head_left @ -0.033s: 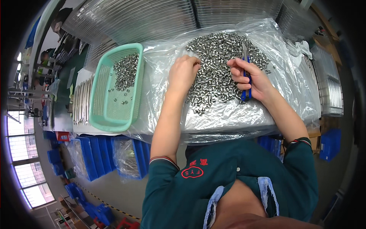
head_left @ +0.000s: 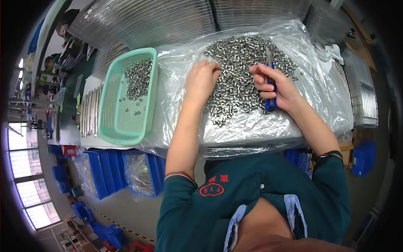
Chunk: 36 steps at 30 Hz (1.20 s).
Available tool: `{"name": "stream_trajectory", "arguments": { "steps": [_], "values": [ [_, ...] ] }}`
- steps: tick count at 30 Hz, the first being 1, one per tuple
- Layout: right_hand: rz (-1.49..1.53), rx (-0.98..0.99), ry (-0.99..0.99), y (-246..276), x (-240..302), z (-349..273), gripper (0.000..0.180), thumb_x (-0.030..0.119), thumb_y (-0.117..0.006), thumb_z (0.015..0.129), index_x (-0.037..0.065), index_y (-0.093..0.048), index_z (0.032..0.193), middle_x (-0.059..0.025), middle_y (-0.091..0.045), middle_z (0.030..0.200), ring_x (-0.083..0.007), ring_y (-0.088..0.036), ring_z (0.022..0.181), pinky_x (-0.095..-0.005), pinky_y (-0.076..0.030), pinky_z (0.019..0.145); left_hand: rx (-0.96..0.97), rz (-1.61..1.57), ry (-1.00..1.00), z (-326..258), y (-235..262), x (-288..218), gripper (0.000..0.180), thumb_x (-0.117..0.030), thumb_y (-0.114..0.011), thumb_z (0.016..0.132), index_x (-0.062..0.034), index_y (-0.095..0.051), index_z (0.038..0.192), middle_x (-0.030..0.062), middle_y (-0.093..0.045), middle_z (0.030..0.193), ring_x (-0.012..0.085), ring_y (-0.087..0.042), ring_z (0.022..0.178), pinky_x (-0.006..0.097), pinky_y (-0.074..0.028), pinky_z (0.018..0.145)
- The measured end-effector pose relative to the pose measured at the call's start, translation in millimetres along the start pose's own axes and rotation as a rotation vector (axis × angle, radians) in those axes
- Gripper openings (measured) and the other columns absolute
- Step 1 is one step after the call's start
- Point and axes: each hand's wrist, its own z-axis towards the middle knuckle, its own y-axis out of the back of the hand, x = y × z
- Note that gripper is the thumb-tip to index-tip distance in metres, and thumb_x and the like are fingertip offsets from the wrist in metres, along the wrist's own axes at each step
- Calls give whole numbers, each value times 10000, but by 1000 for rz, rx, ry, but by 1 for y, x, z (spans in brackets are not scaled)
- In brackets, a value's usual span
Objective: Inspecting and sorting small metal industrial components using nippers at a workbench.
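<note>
Small metal parts (head_left: pixel 241 80), short silver cylinders, lie in a wide heap on a clear plastic sheet (head_left: pixel 252 126) that covers the surface in front of the person. Most of the heap is between the two hands and beyond them, toward the far edge.

At the left edge of the heap rests the left hand (head_left: pixel 201 82), palm down. Its fingers are bent and their tips touch the parts; whether they pinch one of them I cannot tell, because the back of the hand hides it.

On the other side of the heap, the right hand (head_left: pixel 275 86) is closed around a blue-handled tool (head_left: pixel 272 90). The handle runs through the fist and comes out below it, and a thin metal blade points up and away from the person, over the parts. The thumb and the first fingers press on the upper part of the handle.

To the left of the plastic sheet, just beside it, stands a light green plastic basket (head_left: pixel 107 126) with mesh walls. It holds a smaller amount of the same metal parts, mostly in its far end. Further out, shiny metal trays (head_left: pixel 168 19) are stacked behind the heap. Below the surface edge, on the floor side, blue plastic bins (head_left: pixel 105 174) stand in a row.
</note>
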Motion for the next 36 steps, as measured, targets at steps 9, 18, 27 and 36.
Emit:
{"name": "stream_trajectory", "arguments": {
  "steps": [9, 18, 27, 36],
  "values": [
    [-89, -18, -41, 0, 0, 1, 280, 209, -524, 874, 2, -515, 1063, 41, -465, 666, 24, -345, 465, -111, -246, 338, -210, -69, -38, 3, -3, -14, 101, -150, -612, 737, -85, -639, 809, 72, -596, 821, 254, -550, 815, 358, -423, 725],
    [-142, -14, -80, -4, 0, 0, 300, 219, -529, 874, 13, -530, 1092, 60, -461, 678, 33, -328, 467, -110, -243, 344, -204, 59, -88, 1, -6, -13, 111, -154, -617, 747, -85, -643, 831, 69, -601, 805, 224, -568, 781, 350, -425, 718],
    [-86, -59, -94, 3, -3, 2, 169, 205, -539, 873, 71, -515, 973, 41, -478, 692, 26, -346, 464, -113, -246, 339, -307, -238, -462, -2, 1, -49, 142, -57, -655, 701, -49, -604, 833, 70, -580, 820, 232, -555, 779, 322, -431, 689],
    [-43, -77, -105, 0, -2, 0, 154, 212, -558, 864, 83, -487, 816, 40, -478, 685, 29, -348, 461, -113, -241, 331, -269, -417, -392, -2, -10, -48, 174, -72, -658, 695, -53, -610, 861, 76, -557, 842, 239, -544, 801, 331, -435, 690]
  ]
}}
